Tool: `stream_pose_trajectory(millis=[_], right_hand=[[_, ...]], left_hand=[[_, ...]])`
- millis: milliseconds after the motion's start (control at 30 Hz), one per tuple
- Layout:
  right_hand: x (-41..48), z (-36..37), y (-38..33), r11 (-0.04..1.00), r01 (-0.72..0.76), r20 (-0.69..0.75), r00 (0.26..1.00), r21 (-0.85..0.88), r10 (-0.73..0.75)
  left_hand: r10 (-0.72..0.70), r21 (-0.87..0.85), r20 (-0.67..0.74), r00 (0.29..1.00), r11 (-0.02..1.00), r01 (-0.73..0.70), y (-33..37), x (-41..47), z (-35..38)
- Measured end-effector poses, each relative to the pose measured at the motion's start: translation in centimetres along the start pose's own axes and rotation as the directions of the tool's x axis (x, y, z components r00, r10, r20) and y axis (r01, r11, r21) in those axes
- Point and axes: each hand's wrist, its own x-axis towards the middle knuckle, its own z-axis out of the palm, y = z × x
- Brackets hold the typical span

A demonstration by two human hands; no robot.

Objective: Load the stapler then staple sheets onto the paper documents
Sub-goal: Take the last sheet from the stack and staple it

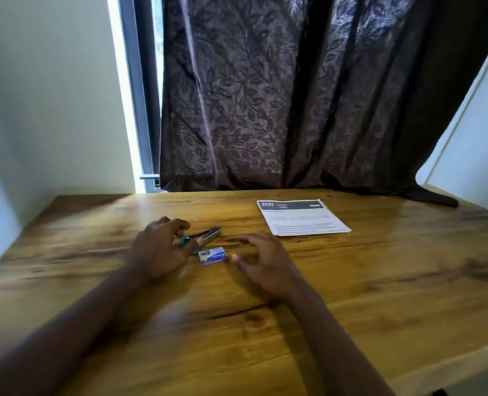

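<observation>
left bare forearm (74,324): uncovered to the frame edge | left bare hand (162,250): short thumbnail, motion-blurred | right bare forearm (331,338): uncovered, blurred | right bare hand (261,261): short nails

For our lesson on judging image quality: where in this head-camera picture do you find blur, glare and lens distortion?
Head view: the left hand and right hand are motion-blurred, forearms too; the window strip is blown out white; glare sheens the table near the papers, whose small text is unreadable; the white edge at right bows from the wide-angle lens.
</observation>
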Motion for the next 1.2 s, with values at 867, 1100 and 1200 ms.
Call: stream_pose_trajectory(millis=[867, 1100, 1200], right_hand=[[-5.3, -10.6, 14.7, 0.863, -0.488, -0.404, 0.821, -0.133, 0.402], [-5.2, -11.5, 18.3, 0.889, -0.377, -0.249, 0.916, -0.261, 0.315], [-5.3, -11.4, 18.1, 0.887, -0.366, -0.249, 0.921, -0.281, 0.301]], left_hand=[[0.087, -0.143, -0.095, 0.992, 0.985, -0.100, 19.9, -3.7, 7.4], [0.098, 0.128, 0.069, 0.993, 0.986, -0.106, 26.6, -2.3, 13.1], [0.083, 0.149, 0.081, 0.993, 0.984, -0.094, 27.8, -2.0, 13.8]])
